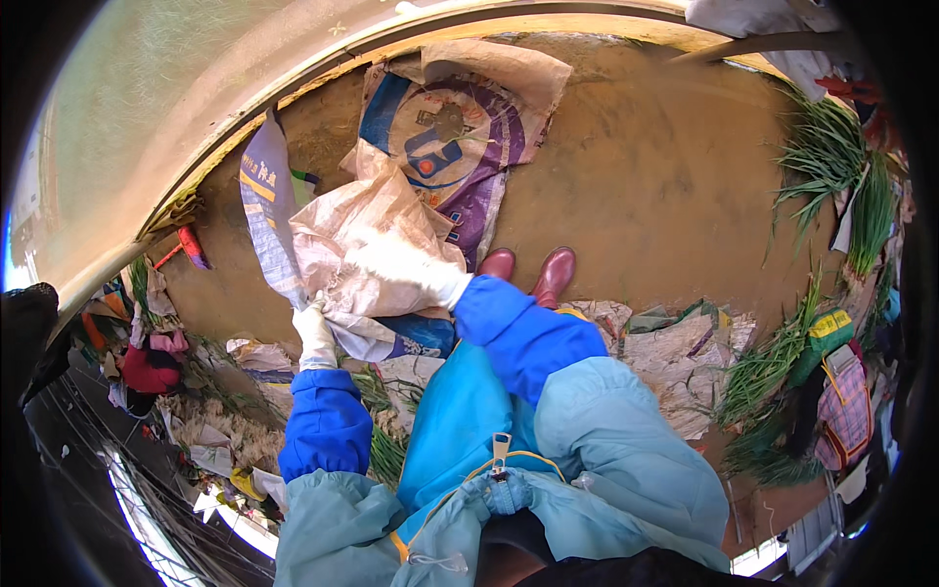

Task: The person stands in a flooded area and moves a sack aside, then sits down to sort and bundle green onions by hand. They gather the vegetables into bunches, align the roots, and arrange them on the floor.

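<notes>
A pale woven sack (328, 220) lies crumpled on the brown ground in front of me. My left hand (314, 336), in a white glove, is closed on the sack's near left edge. My right hand (421, 276), also gloved in white, reaches over the sack's right part and touches it; glare and motion blur wash out its fingers. A whitish-blue printed strip of sacking (270, 210) stands up along the left side. Beyond lies a flattened sack (430, 132) printed in purple and blue, partly covered by the crumpled one.
Maroon boots (555, 274) stand just right of the sacks. Bundles of long green leafy stalks (827, 157) lie at the far right, others (773, 362) nearer. A pale curved sheet wall (166, 98) borders the left. Another person in red (152, 370) is at the left edge.
</notes>
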Action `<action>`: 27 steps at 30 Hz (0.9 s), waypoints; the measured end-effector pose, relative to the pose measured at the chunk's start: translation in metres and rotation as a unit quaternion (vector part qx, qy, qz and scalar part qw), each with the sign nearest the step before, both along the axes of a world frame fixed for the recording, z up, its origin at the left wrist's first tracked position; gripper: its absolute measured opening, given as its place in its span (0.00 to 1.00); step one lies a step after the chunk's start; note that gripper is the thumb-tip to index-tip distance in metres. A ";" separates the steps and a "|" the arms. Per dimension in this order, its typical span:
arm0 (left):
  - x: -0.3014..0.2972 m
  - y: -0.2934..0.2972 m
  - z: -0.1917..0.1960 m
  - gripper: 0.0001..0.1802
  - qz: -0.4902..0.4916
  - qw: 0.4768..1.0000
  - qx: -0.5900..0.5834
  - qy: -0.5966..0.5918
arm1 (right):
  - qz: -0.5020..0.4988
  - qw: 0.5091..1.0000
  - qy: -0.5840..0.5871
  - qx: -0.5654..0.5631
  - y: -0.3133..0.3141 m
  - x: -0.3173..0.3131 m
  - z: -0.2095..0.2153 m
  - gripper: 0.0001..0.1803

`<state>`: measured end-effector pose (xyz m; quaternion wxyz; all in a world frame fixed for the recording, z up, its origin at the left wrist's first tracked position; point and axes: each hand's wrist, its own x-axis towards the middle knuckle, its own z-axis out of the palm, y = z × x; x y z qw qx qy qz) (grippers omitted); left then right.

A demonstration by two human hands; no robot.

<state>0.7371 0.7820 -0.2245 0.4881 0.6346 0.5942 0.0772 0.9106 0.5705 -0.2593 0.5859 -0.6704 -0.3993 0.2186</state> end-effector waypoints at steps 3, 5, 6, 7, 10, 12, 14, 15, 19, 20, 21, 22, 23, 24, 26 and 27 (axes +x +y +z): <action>-0.032 0.041 0.009 0.20 0.004 0.999 0.038 0.010 | -0.479 0.833 0.244 -0.128 -0.103 0.145 -0.096 0.46; -0.053 0.069 0.041 0.18 0.007 0.996 0.045 0.083 | -0.595 0.716 0.245 -0.271 -0.151 0.208 -0.159 0.56; -0.061 0.079 0.058 0.17 -0.009 0.992 0.062 0.112 | -0.508 0.759 0.327 -0.243 -0.156 0.225 -0.184 0.54; -0.068 0.088 0.079 0.16 -0.032 0.987 0.090 0.129 | -0.437 0.769 0.409 -0.227 -0.157 0.236 -0.200 0.52; -0.073 0.103 0.127 0.17 -0.110 0.981 0.142 0.073 | -0.396 0.766 0.506 0.020 -0.148 0.220 -0.200 0.13; -0.065 0.103 0.146 0.17 -0.152 0.975 0.140 0.081 | -0.462 0.760 0.424 0.170 -0.177 0.194 -0.161 0.07; -0.049 0.099 0.157 0.18 -0.196 0.963 0.157 0.098 | -0.529 0.742 0.404 0.073 -0.241 0.161 -0.105 0.06; -0.039 0.095 0.160 0.18 -0.220 0.955 0.172 0.099 | -0.576 0.703 0.416 0.024 -0.278 0.144 -0.078 0.06; 0.014 0.066 0.167 0.29 -0.231 0.949 0.172 0.129 | -0.687 0.647 0.329 -0.026 -0.423 0.071 0.042 0.08; 0.029 0.055 0.171 0.31 -0.286 0.933 0.185 0.118 | -0.706 0.642 0.287 -0.085 -0.451 0.052 0.075 0.09; 0.045 0.044 0.176 0.32 -0.301 0.928 0.172 0.138 | -0.716 0.633 0.259 -0.139 -0.473 0.034 0.109 0.09; 0.059 0.030 0.183 0.34 -0.355 0.907 0.185 0.130 | -0.725 0.626 0.277 -0.079 -0.489 0.015 0.139 0.10; 0.076 0.018 0.190 0.37 -0.401 0.876 0.193 0.187 | -0.665 0.686 0.132 -0.264 -0.502 -0.005 0.173 0.14; 0.090 0.003 0.199 0.38 -0.440 0.857 0.187 0.190 | -0.621 0.693 0.221 -0.291 -0.504 -0.028 0.199 0.15; 0.120 -0.023 0.214 0.38 -0.504 0.851 0.129 0.070 | -0.601 0.679 0.310 -0.284 -0.496 -0.075 0.245 0.19; 0.133 -0.037 0.220 0.38 -0.525 0.848 0.072 0.010 | -0.614 0.648 0.369 -0.259 -0.485 -0.097 0.259 0.20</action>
